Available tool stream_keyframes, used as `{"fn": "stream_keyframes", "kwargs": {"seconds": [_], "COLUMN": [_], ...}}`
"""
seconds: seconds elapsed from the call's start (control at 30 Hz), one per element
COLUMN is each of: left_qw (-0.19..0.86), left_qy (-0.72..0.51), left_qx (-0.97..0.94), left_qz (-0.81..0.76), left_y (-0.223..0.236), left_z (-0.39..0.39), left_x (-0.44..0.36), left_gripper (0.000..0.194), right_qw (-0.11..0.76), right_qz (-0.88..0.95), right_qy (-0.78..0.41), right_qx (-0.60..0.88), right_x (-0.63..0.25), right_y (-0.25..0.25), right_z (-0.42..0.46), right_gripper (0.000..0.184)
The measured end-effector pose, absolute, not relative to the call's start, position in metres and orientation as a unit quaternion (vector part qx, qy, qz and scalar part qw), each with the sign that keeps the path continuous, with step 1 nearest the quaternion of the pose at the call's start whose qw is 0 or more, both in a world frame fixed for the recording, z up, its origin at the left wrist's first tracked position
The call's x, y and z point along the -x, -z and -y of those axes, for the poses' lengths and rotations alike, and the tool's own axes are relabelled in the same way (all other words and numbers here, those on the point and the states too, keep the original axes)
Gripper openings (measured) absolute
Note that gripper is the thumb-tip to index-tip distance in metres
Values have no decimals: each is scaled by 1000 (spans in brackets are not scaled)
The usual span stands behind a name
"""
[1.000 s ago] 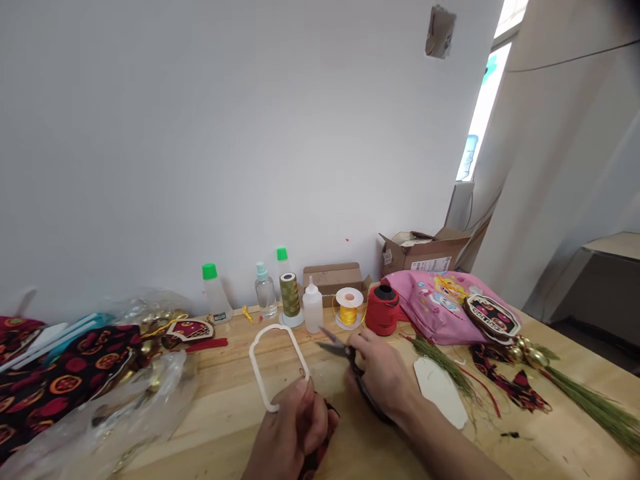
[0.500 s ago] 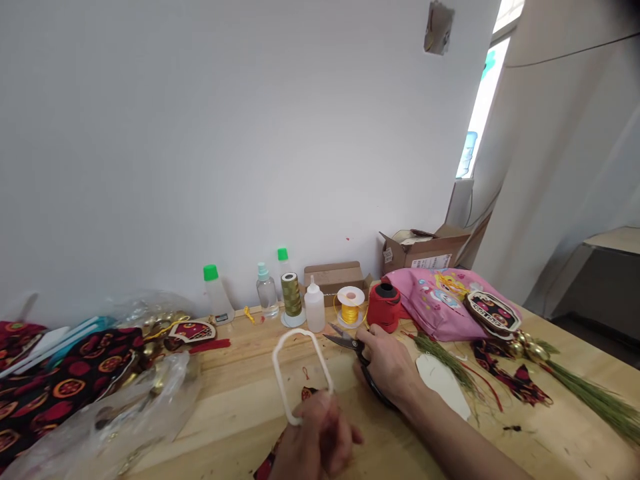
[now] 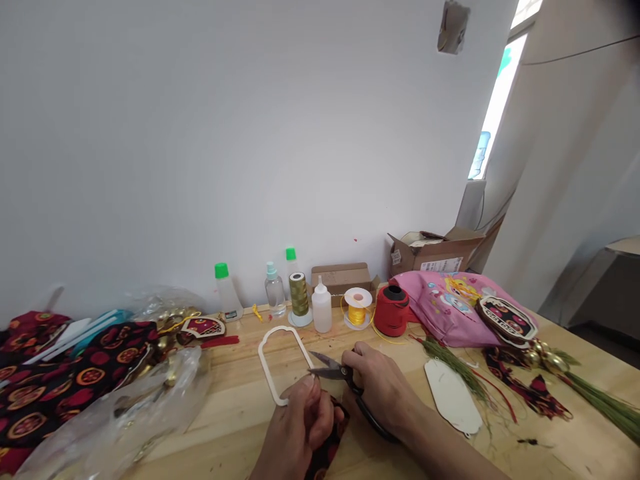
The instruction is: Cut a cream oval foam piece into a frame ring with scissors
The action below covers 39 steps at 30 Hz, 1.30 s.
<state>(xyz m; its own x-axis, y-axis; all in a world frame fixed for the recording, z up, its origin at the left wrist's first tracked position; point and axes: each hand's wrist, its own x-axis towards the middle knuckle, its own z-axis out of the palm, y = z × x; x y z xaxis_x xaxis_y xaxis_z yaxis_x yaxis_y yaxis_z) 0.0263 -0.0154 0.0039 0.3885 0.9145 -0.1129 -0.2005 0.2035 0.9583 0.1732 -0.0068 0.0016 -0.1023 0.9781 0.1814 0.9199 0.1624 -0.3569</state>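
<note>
In the head view, my left hand [image 3: 300,420] is closed, its fingers at the lower end of a thin white oblong frame [image 3: 268,377]. A strip of dark cloth with red and orange patterns [image 3: 330,443] hangs beneath that hand. My right hand [image 3: 383,383] grips black-handled scissors [image 3: 331,369]. Their parted blades point left, just above my left fingertips. Whatever small piece lies between those fingertips is too small to make out. Right of my right hand lies a white plate with a shaped outline [image 3: 453,397].
Along the wall stand a white squeeze bottle [image 3: 323,312], an olive thread cone [image 3: 299,297], a yellow cord spool [image 3: 357,313] and a red thread cone [image 3: 392,313]. Patterned cloth [image 3: 65,380] and clear plastic [image 3: 150,407] lie left. A pink bag [image 3: 435,307] lies right, before a cardboard box [image 3: 435,257].
The scissors have come down and left, their blades now at my left fingertips. The white frame has tilted lower and shifted left. More of the dark cloth shows under my left hand.
</note>
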Motion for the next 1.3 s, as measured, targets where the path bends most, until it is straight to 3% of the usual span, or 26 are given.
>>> {"fn": "stream_keyframes", "kwargs": {"seconds": [0.13,0.27,0.4,0.77,0.93,1.13,1.3], "left_qw": [695,680,647,683,671,652,629], "left_qy": [-377,-386,-407,-363,-354,-365,-385], "left_qx": [-506,-494,-508,-497,-539,-518,-519], "left_qz": [-345,-381,-397,-393,-367,-416,-432], "left_y": [-5,-9,-11,-3,-4,-7,-8], "left_z": [20,15,12,10,17,15,11], "left_x": [-29,-24,-20,-21,-27,-24,-22], "left_gripper": [45,45,46,47,49,49,49], "right_qw": [209,257,232,190,165,245,246], "right_qz": [693,719,748,735,661,690,728], "right_qy": [-68,-71,-90,-73,-44,-52,-85], "right_qx": [687,642,616,646,731,679,634], "right_x": [-185,-179,-168,-173,-189,-184,-165], "right_y": [-5,-7,-8,-1,-4,-8,-5], "right_z": [4,9,13,6,1,6,12], "right_gripper": [13,17,16,16,15,17,17]}}
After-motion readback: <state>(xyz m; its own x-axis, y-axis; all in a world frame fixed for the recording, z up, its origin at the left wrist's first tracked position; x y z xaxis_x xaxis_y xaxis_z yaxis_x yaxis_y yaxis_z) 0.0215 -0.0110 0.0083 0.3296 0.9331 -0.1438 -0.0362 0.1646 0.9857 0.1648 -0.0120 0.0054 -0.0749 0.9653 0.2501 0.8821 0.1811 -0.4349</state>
